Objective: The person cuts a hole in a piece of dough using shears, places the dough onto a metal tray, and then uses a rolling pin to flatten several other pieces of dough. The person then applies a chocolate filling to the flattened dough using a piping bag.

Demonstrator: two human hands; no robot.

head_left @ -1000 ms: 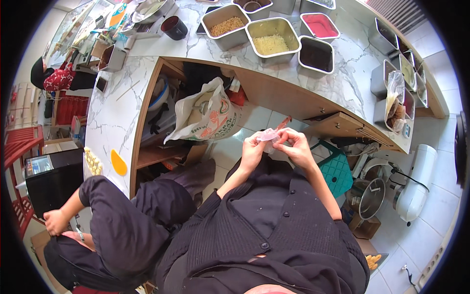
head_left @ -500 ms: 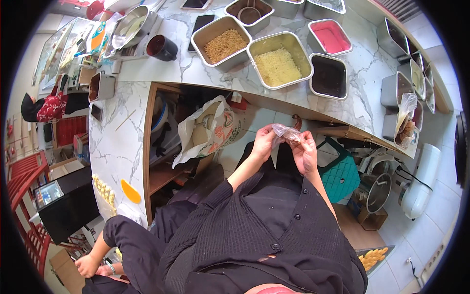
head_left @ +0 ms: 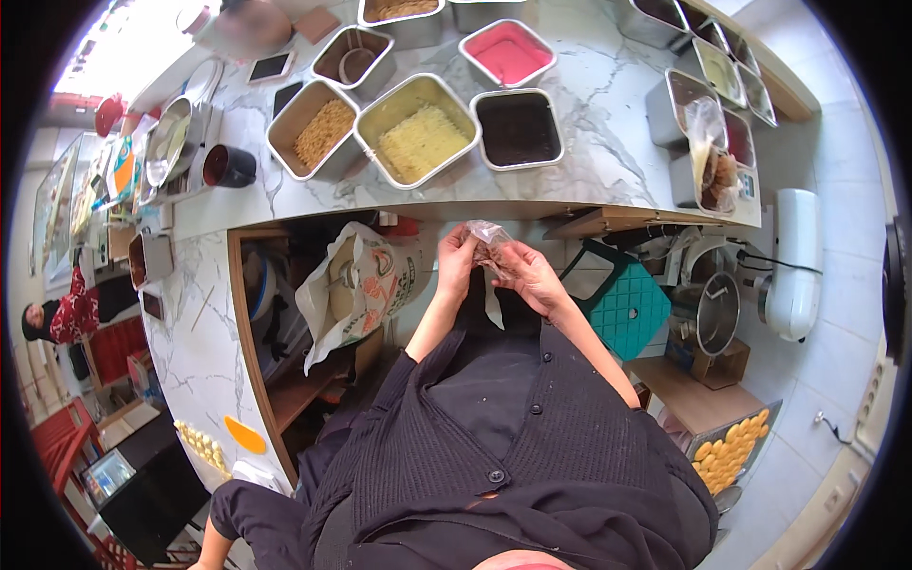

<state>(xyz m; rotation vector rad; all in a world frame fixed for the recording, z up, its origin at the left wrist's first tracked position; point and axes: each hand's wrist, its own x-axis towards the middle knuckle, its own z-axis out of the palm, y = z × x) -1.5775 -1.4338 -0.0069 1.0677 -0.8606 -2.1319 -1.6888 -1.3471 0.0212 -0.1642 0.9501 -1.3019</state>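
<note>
In front of my lap both hands are closed on a crumpled clear plastic bag (head_left: 488, 234) with brown smears or filling inside. My left hand (head_left: 457, 258) pinches its left side, fingers bent. My right hand (head_left: 534, 281) grips the other side, its fingers partly behind the plastic. A pale, narrow pointed end (head_left: 494, 309) hangs below the hands; whether it belongs to the bag I cannot tell. Beyond the hands, on the marble counter, stand metal tubs: white shreds (head_left: 424, 142), chopped nuts (head_left: 323, 135), a dark brown mass (head_left: 518, 131) and pink coating (head_left: 508, 55).
Under the counter stands an open white sack (head_left: 347, 285) at the left. A teal crate (head_left: 622, 309), a steel pot (head_left: 717, 309) and a white mixer (head_left: 796, 261) are at the right. Another filled plastic bag (head_left: 711, 157) lies on tubs. Someone in red (head_left: 76, 313) stands far left.
My view has swung to the right and up, so the counter sits further left. The bag stays in both hands, turned, and the pale end now hangs below it.
</note>
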